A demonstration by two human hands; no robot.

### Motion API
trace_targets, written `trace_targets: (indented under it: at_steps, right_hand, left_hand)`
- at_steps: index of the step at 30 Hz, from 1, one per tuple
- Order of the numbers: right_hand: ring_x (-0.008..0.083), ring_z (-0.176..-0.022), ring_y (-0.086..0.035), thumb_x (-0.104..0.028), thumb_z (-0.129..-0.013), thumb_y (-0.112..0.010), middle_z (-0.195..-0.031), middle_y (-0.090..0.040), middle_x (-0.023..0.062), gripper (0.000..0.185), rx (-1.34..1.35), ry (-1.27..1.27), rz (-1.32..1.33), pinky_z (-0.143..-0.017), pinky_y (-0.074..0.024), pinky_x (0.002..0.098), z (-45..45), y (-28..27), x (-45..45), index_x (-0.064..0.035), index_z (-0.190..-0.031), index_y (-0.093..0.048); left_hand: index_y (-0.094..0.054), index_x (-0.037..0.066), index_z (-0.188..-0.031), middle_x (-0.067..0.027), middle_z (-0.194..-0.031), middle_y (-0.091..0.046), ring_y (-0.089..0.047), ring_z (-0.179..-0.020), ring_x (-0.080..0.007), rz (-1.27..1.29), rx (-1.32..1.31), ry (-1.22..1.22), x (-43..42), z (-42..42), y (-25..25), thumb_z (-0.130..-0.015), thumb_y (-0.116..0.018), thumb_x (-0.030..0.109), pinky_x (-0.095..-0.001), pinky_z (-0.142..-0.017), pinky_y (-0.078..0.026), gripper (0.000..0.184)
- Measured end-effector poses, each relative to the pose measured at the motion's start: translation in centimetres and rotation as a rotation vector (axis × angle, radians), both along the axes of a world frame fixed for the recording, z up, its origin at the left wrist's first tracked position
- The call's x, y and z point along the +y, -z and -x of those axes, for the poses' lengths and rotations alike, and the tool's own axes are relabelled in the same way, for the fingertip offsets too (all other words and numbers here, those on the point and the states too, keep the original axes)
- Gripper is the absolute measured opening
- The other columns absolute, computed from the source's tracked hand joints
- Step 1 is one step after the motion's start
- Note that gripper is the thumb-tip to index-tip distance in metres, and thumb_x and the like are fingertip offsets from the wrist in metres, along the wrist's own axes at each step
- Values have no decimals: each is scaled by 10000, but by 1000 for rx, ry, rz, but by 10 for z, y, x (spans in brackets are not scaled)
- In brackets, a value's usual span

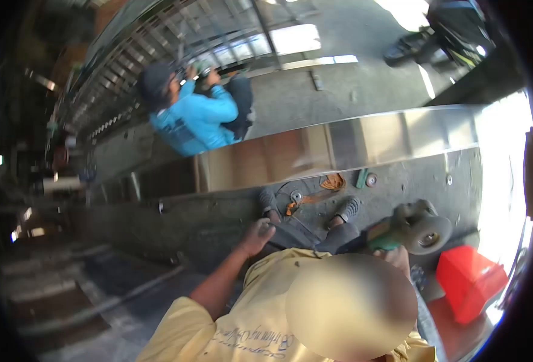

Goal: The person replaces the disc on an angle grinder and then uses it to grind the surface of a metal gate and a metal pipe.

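Note:
My right hand (394, 258) is closed on the green body of a power tool (384, 241) at the lower right. A large round disc (428, 234) sits at its far end, and the tool is partly blurred. Near my dark-clad leg, my left hand (257, 235) has its fingers curled; whatever may be inside them is too small to make out. Between and beyond my feet (346, 210) lie an orange strap or cord (333, 182) and a small round disc (296, 196).
A long shiny metal beam (351, 145) crosses in front of me. Beyond it a person in blue (200, 117) crouches by a metal frame (152, 48). A red container (468, 280) stands at the right. A green object (361, 177) and another disc (372, 180) lie on the floor.

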State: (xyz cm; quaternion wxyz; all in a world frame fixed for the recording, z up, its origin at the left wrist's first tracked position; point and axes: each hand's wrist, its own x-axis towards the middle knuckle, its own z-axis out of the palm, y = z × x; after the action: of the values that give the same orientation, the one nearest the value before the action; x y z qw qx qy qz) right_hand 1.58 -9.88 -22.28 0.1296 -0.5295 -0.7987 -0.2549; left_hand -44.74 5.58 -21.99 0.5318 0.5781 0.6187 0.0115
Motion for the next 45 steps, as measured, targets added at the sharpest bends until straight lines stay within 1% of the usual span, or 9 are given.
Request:
trace_targets:
  at_steps: [2,4,6,10,13,22,28,34,45]
  right_hand:
    - [329,-1031,-643,-445,-905,-680,-1155,-654,156,633,1196,-94,768,-922,-532,436,21,-77,40,7,-1310,-504]
    - [304,-1003,-659,-524,-879,-682,-1134,-677,132,626,817,-62,286,-925,-529,413,34,-73,45,9,-1196,-601]
    - [308,-973,-650,-514,-877,-691,-1083,-674,128,573,940,83,515,-877,-531,429,46,-84,29,-43,-1191,-597]
    - [286,-961,-619,-443,-851,-735,-1073,-643,120,585,1421,122,809,-826,-519,464,105,-140,57,-88,-1268,-528]
    - [272,-992,-617,-589,-735,-801,-1059,-656,111,772,1200,206,718,-882,-495,416,94,-100,30,-22,-1210,-583]
    - [329,-1125,-612,-417,-646,-882,-1177,-630,176,813,1946,170,903,-994,-488,464,81,-115,71,-13,-1248,-512]
    - [271,-1056,-635,-411,-647,-870,-1128,-668,138,728,2162,152,940,-915,-510,385,55,-126,76,8,-1174,-593]
    - [206,-929,-585,-259,-650,-783,-1004,-635,72,508,2415,384,726,-838,-470,326,40,-57,25,-9,-1071,-648]
    - [243,-952,-646,-309,-674,-777,-997,-665,111,567,2543,400,-74,-886,-496,367,9,130,67,-13,-1130,-617]
  left_hand:
    - [-593,10,-1226,-197,-1132,-679,-635,-1111,-278,7,48,-244,4,57,15,-961,-626,432,-393,-957,-478,499]
    - [-632,0,-1135,-155,-1062,-693,-650,-1022,-255,-177,25,-194,-6,129,57,-955,-619,450,-402,-898,-490,485]
    - [-668,-16,-1023,-128,-964,-689,-647,-903,-255,103,27,-474,-21,177,88,-919,-664,434,-399,-835,-500,461]
    - [-681,-40,-1038,-156,-971,-705,-656,-935,-289,2,283,-423,-90,215,70,-880,-709,417,-408,-858,-505,484]
    - [-669,-53,-1099,-182,-1038,-712,-629,-1084,-315,152,158,-272,-115,268,131,-867,-707,446,-435,-935,-476,552]
    - [-657,21,-1166,-148,-1018,-724,-654,-1025,-256,146,-9,-599,-57,197,115,-888,-685,406,-356,-862,-493,476]
    - [-656,31,-1168,-115,-1044,-695,-662,-915,-193,-125,271,-137,-49,117,78,-928,-657,331,-325,-806,-502,385]
    - [-637,26,-1225,-176,-1121,-692,-690,-936,-305,107,218,-52,34,33,-16,-898,-681,330,-395,-855,-533,448]
    - [-608,-8,-1268,-204,-1176,-677,-665,-1078,-279,-26,58,891,126,-139,160,-926,-662,286,-370,-943,-500,454]
